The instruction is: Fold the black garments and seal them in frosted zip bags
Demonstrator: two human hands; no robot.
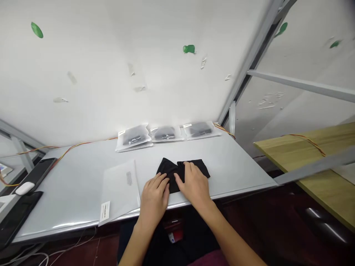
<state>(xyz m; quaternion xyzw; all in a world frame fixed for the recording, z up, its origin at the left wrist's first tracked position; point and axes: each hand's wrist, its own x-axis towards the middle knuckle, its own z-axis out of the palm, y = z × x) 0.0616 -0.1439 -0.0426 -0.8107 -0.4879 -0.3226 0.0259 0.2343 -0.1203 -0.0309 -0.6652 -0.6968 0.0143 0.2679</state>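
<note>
"Both hands are down on the black cloth [168, 166], seen from the head camera. Left hand [154, 193] has its bent fingertips on the near left part; right hand [196, 184] lies across the right part, thumb apart from the fingers."

"Are they gripping it?"

"I can't tell. They touch it, but whether either one pinches a fold is hidden under the fingers."

"Where is the cloth, exactly?"

"On the grey worktop [227, 159], close to its near edge. The left part shows a pointed corner toward the far edge, and the right part looks like a flat folded strip. I can't say whether it's one piece or two."

"What's beside it?"

"To the left, a frosted bag [119, 186] lies flat, its near left corner, with a white label [105, 211], reaching the worktop's near edge."

"And at the back?"

"Three packets with dark contents in a row along the far edge: a left packet [135, 137], which seems to sit on another, a middle packet [166, 133] and a right packet [201, 129]. Coloured wires [68, 150] run along behind and down toward the left edge."

"Anything at that left edge?"

"A white, mouse-shaped thing [24, 188] and a dark flat panel [20, 216], nearer the near left corner."
</note>
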